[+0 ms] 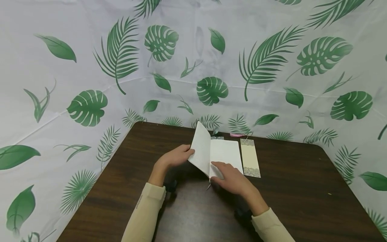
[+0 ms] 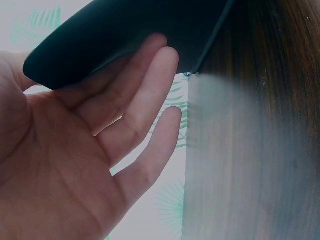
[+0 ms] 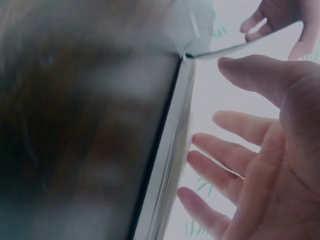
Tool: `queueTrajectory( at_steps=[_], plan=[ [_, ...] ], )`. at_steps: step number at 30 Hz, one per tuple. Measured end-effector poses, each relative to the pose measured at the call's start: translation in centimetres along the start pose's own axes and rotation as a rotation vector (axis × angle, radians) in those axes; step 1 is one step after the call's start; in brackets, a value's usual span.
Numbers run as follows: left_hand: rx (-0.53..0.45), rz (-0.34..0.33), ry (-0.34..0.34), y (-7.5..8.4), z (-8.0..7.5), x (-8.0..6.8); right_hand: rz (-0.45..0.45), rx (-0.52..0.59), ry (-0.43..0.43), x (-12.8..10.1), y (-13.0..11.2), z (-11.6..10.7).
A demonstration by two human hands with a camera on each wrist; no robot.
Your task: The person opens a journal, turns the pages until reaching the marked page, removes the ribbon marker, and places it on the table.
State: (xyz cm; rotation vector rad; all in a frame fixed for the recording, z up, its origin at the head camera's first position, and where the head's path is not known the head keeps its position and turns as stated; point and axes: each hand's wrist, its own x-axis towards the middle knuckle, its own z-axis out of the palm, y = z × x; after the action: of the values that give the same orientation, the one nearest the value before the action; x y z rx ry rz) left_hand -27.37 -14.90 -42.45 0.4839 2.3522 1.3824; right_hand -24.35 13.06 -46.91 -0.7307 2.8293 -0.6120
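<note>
A notebook [image 1: 226, 151] lies open on the table, with blank-looking white pages. Its front cover [image 1: 201, 144] stands raised at an angle on the left side. My left hand [image 1: 176, 156] pinches the outer edge of that cover, thumb on the inner side and fingers behind; the left wrist view shows the dark outer face [image 2: 125, 45] against the fingers. Over the lower part of the right-hand page is my right hand [image 1: 231, 178], its fingers spread and fairly straight. In the right wrist view they are beside the page block [image 3: 172, 145]. A thin ribbon [image 1: 209, 184] hangs from the spine's lower end.
Right of the notebook lies a cream bookmark [image 1: 250, 156] with patterned ends. A pink item [image 1: 237, 135] and a partly hidden patterned piece [image 1: 217, 137] lie behind it. The dark wooden table [image 1: 121, 198] meets a leaf-print cloth [image 1: 187, 90] at the back.
</note>
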Motion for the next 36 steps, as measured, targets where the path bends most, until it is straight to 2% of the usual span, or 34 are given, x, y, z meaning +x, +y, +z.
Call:
queueTrajectory(
  at_steps=[7,11,18,27,33,36],
  plan=[
    [0.001,-0.004,-0.005,-0.1,0.0,0.1,0.024,-0.112,-0.017,-0.4,1.2,-0.7],
    [0.01,-0.004,-0.007,-0.3,0.1,0.2,0.038,-0.132,-0.034,-0.5,2.0,-1.0],
    [0.02,0.007,-0.019,-0.3,0.2,0.1,0.052,-0.117,-0.061,-0.8,2.8,-2.1],
    [0.015,0.009,-0.019,-0.1,0.2,-0.3,-0.011,-0.096,-0.064,-0.8,3.5,-2.3],
    [0.011,0.023,-0.019,-0.2,0.2,-0.2,-0.057,-0.022,-0.078,-0.9,4.1,-2.5],
    [0.005,0.025,-0.016,-0.2,0.2,-0.1,-0.046,0.01,-0.072,-1.0,3.9,-2.9]
  ],
)
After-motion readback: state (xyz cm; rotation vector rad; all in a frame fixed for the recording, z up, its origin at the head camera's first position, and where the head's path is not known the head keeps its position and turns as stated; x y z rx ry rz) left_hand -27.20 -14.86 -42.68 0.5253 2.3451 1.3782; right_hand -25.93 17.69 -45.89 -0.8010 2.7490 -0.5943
